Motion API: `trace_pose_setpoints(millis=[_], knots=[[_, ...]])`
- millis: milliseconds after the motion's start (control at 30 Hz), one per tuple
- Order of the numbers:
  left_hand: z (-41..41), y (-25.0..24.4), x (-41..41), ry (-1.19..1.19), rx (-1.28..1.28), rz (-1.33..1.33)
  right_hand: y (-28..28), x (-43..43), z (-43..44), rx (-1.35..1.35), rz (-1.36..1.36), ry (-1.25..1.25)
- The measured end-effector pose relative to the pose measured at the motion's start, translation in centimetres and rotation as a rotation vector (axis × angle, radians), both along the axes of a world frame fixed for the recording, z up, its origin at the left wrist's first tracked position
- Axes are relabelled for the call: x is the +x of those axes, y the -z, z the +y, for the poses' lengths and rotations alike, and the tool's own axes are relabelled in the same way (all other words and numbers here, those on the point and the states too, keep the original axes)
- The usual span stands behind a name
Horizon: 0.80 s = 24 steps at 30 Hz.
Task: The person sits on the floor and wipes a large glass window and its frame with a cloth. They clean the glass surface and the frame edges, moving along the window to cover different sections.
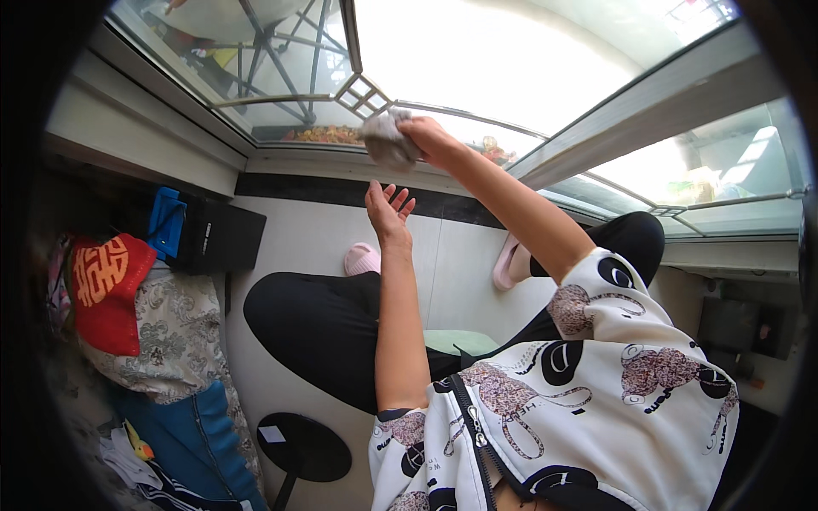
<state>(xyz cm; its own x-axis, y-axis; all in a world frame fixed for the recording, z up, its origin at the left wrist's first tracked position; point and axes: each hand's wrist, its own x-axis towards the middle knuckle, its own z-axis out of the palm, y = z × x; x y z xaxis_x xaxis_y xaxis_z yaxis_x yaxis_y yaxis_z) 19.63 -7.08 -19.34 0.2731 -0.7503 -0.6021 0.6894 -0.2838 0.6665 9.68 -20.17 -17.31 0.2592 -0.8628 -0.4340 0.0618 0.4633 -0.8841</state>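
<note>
In front of the glass door [307, 121] my right hand [433, 142] grips a crumpled grey cloth [388, 142], which looks blurred. Lower down and a little nearer to me, my left hand [388, 217] is raised with its fingers apart and nothing in it. A metal trim with a small square lattice [363, 96] crosses the pane just above the cloth. Whether the cloth touches the glass I cannot tell.
To the left are a black box [220, 233], a blue plastic object [167, 223] and a patterned fabric cover [176, 319] with a red cloth [108, 287]. A round black-topped stand [307, 447] is near my left side. A wide frame post [652, 108] rises at right.
</note>
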Motion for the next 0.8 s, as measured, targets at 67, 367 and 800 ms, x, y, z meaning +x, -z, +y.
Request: trace_pose_setpoints(millis=[67, 367, 800], knots=[[0.1, -0.8, 0.0, -0.007, -0.041, 0.091, -2.0, -1.7, 4.1, -0.077, -0.018, -0.119], [4.5, -0.8, -2.4, 0.144, -0.261, 0.253, -6.3, -8.3, 12.9, -0.573, 0.420, -0.895], [0.7, -22.7, 18.0, 0.256, -0.394, -0.376, 9.9, -1.8, 18.8, -0.422, 0.409, -1.419]])
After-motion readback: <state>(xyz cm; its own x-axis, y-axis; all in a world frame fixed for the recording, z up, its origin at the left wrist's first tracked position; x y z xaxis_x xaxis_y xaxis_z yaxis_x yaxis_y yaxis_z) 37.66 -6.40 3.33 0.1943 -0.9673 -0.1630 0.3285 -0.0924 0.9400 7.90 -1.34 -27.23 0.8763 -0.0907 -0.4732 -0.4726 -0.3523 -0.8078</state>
